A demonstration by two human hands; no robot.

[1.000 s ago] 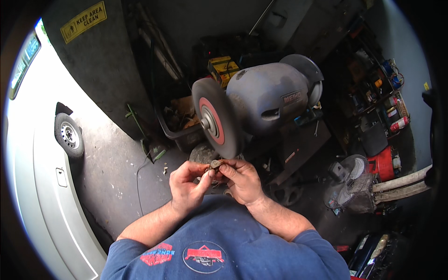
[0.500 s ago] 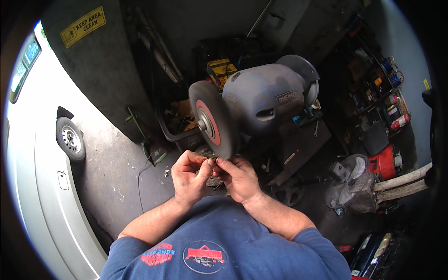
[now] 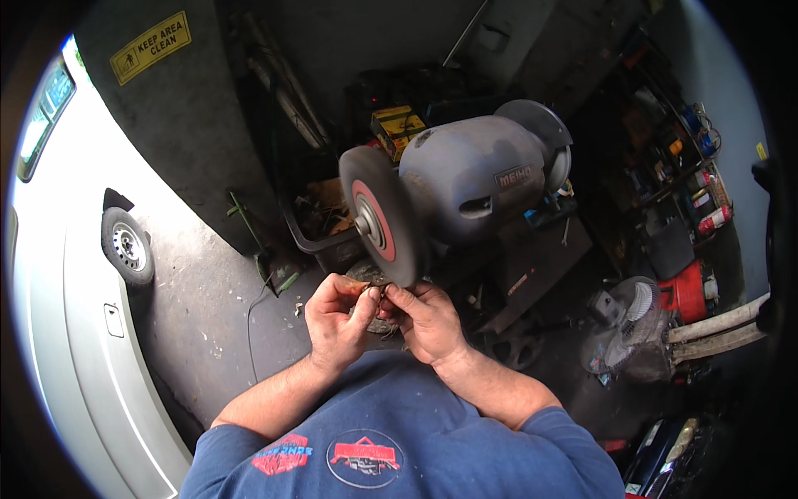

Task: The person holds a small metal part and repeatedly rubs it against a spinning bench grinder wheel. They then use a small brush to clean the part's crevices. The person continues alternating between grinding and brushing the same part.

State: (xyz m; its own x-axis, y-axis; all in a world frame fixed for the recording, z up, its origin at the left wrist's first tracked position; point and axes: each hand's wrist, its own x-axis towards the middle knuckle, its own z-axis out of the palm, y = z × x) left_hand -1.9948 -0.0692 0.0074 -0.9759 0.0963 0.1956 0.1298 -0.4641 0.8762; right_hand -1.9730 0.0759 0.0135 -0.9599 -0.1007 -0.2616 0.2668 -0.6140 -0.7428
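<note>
Both of my hands meet at the lower edge of a dark wheel [image 3: 389,218] on a grey bench grinder [image 3: 470,170]. Between their fingertips is a small dark piece [image 3: 378,284], mostly hidden, its kind too small to make out. My left hand [image 3: 339,320] is closed, thumb and forefinger pinching the piece from the left. My right hand [image 3: 426,318] pinches it from the right, with its other fingers curled under. The wheel has a red disc and a metal hub at its centre. A second wheel with a guard [image 3: 532,125] sits at the grinder's far right end.
A black bin [image 3: 320,241] with scraps stands behind the wheel at left, a yellow box [image 3: 399,129] behind the grinder. To the right are a fan [image 3: 619,328], a red container [image 3: 683,293] and cluttered shelves. A white vehicle [image 3: 79,333] stands at far left.
The view has shifted very slightly, so the grinder sits a little lower and further right. My hands keep nearly the same pinch on the small piece at the wheel.
</note>
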